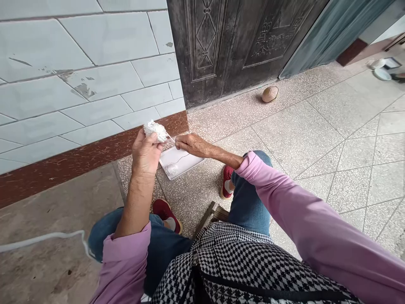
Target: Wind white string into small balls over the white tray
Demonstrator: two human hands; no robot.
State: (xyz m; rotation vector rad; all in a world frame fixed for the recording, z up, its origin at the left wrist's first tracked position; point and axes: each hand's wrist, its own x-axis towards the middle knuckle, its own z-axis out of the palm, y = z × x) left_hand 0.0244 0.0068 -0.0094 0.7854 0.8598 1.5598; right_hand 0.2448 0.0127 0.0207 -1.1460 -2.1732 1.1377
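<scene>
My left hand (146,153) is raised and closed round a small white ball of yarn (155,129). A thin white strand (170,137) runs from the ball to my right hand (193,145), whose fingers pinch it just to the right. Below both hands a white tray (186,162) lies on the floor with a second small bundle of white yarn (172,169) on it. I am seated, with blue jeans, pink sleeves and red shoes in view.
A tiled wall with a red-brown skirting rises at left. A dark carved door stands ahead, with a brown ball (270,93) on the terrazzo floor before it. A white cord (41,239) lies at lower left. Shoes lie at far right.
</scene>
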